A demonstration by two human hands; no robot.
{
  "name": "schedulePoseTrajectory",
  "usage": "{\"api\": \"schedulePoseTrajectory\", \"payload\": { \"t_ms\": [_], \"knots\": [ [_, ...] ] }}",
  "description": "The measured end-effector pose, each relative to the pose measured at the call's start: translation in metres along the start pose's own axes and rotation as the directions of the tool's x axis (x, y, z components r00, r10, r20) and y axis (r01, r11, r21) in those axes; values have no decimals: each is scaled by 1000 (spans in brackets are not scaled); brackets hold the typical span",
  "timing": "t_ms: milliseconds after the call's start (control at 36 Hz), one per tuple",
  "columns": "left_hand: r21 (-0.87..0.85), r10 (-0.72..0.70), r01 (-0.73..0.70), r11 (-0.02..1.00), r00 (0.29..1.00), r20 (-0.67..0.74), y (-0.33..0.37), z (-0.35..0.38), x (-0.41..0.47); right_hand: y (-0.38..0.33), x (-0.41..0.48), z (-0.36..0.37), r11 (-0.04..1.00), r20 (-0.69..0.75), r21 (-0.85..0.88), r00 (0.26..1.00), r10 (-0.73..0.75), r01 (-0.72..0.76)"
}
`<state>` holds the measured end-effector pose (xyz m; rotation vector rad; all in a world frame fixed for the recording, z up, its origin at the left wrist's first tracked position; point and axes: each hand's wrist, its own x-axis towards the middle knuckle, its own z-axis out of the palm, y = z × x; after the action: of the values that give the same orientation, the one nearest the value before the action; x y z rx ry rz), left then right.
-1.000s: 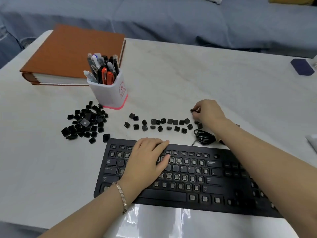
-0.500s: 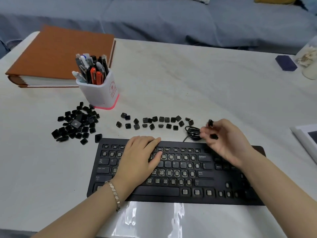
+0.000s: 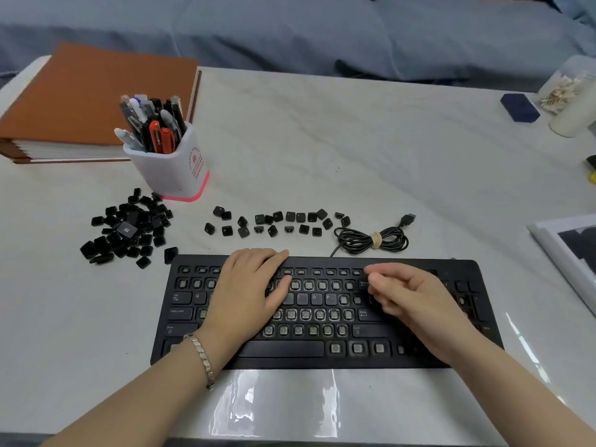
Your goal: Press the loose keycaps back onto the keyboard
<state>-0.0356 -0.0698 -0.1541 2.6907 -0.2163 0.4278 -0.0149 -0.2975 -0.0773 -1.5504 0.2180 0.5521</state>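
Below the right hand's (image 3: pixel 419 304) bunched fingers (image 3: pixel 374 280), contents untellable, press squarely while the left hand's (image 3: pixel 248 285) flat fingers (image 3: pixel 274 257) brace the black plastic keyboard (image 3: pixel 290 349).

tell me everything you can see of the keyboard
The keyboard is black, plastic-looking, lying flat on the white table, long edge toward the person. Most key positions are bare, showing pale square stems; caps in place include Tab, Q, Caps Lock, I, O, P, Enter and the space bar. The left hand rests flat on its left-middle; the right hand is curled over its right part. Its black cable lies bundled behind it.
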Motion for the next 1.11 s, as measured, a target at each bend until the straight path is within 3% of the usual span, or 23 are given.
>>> {"api": "schedulePoseTrajectory", "payload": {
  "t_ms": [139, 222, 528, 667, 1111],
  "knots": [
    [2, -5, 5, 1000, 1000, 14, -1, 0, -1, 4, -2, 1, 914, -3, -325, 966, -257, 243],
    [2, -2, 2, 1000, 1000, 13, -1, 0, 0, 6, -3, 2, 864, 7, -393, 940, -340, 315],
    [7, 7, -7, 1000, 1000, 2, 1, -1, 0, 18, -2, 2, 839, 63, -421, 934, -352, 345],
    [7, 4, -4, 1000, 1000, 10, 0, 0, -1, 19, -2, 1, 697, 74, -576, 876, -476, 427],
    [15, 5, -5, 1000, 1000, 5, 1, -1, 0, 40, 5, 8, 531, 95, -747, 855, -510, 400]
  ]
}}
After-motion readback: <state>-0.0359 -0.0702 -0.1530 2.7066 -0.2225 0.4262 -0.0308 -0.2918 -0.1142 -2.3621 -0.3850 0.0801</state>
